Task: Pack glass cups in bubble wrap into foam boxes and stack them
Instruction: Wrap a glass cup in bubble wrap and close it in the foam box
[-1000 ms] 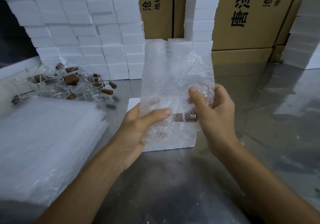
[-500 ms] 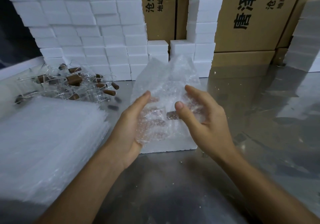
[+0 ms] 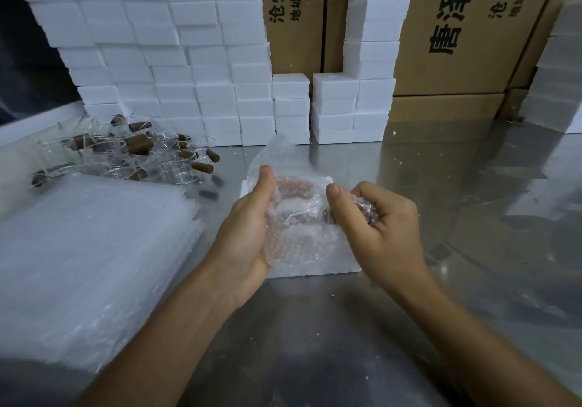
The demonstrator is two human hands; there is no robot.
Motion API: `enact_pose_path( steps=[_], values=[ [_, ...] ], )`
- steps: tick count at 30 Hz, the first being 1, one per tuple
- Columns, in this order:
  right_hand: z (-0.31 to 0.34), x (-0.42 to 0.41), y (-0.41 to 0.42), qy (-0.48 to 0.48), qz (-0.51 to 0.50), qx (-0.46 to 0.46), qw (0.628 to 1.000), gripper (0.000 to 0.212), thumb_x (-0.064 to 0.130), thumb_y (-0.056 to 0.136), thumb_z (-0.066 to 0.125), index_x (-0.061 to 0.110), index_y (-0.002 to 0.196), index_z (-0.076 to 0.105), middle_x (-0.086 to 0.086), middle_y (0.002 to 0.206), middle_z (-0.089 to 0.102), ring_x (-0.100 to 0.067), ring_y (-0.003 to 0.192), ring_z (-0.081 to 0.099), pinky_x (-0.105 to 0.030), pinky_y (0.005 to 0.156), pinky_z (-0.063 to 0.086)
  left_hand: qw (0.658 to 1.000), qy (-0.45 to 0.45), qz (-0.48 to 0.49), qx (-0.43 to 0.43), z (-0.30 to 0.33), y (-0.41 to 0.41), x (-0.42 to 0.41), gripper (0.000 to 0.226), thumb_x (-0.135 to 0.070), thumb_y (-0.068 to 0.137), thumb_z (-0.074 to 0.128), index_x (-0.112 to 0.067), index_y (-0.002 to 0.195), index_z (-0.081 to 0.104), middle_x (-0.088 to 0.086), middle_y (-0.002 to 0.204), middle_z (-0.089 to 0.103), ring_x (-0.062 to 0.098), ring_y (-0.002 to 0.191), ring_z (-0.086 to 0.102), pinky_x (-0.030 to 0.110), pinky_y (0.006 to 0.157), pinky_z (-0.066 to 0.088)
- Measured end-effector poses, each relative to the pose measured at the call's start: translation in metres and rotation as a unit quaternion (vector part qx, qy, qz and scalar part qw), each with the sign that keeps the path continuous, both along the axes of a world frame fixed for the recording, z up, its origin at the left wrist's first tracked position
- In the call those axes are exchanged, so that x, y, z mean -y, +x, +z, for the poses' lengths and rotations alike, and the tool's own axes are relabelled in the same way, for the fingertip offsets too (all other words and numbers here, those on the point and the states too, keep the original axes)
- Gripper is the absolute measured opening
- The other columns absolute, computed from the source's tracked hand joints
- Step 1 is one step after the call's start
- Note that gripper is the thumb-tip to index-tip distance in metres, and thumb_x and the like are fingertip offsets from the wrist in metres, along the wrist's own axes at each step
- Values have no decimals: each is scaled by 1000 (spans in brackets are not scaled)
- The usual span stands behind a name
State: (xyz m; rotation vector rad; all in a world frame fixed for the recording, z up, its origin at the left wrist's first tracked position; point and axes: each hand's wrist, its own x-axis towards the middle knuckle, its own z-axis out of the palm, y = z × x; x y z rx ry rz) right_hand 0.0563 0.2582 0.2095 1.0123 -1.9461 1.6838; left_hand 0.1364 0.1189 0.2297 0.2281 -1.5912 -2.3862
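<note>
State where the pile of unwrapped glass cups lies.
The glass cups lie on the table's far left, between the bubble wrap stack and the foam box wall.

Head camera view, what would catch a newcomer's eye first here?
Both hands, left hand and right hand, grip a crumpled clear bubble-wrap bundle over a white foam box at centre. Behind stands a wall of stacked white foam boxes; a heap of brown-handled glass cups lies left.

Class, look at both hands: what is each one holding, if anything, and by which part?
Both hold one clear bubble-wrap bundle around a glass cup. The left hand cups its left side; the right hand grips its bunched right end.
</note>
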Motion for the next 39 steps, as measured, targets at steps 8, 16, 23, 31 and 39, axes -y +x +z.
enact_pose_path(
  steps=[8, 16, 23, 31, 39],
  values=[
    [4, 3, -5, -107, 45, 151, 982, 41, 18, 101, 57, 0, 65, 48, 1, 57, 41, -8, 54, 36, -19, 48, 30, 996, -43, 70, -31, 10, 4, 11, 21, 3, 90, 52, -4, 104, 66, 7, 82, 72, 17, 76, 61, 23, 58, 47],
    [6, -1, -11, -53, 52, 74, 995, 46, 15, 105, 47, -10, 67, 50, 2, 56, 35, -4, 52, 32, -17, 49, 27, 998, -65, 19, 0, 18, 11, 32, 26, 15, 71, 53, -2, 70, 73, 10, 69, 64, 13, 57, 58, 20, 49, 51],
    [5, -1, -12, -68, 41, 68, 995, 46, 15, 105, 46, -5, 64, 46, 2, 56, 32, -5, 52, 29, -18, 48, 25, 997, 0, 63, -47, 18, 12, 34, 15, -1, 64, 69, -5, 78, 65, 7, 72, 70, 15, 67, 71, 21, 62, 57],
    [-2, 4, -12, -82, -6, 71, 994, 45, 17, 105, 48, 3, 62, 47, 11, 52, 37, -2, 50, 33, -17, 49, 26, 963, -192, 152, -116, 13, 10, 7, 15, -2, 69, 79, -16, 73, 76, 2, 80, 76, 12, 78, 73, 19, 73, 55],
    [1, 6, -7, -146, -61, 65, 985, 44, 15, 105, 46, -1, 63, 44, 11, 53, 37, -2, 50, 33, -17, 51, 28, 858, -477, 56, -184, 8, 17, -14, 22, -43, 85, 59, -25, 83, 73, -5, 81, 70, 10, 82, 64, 18, 78, 45]
  ],
)
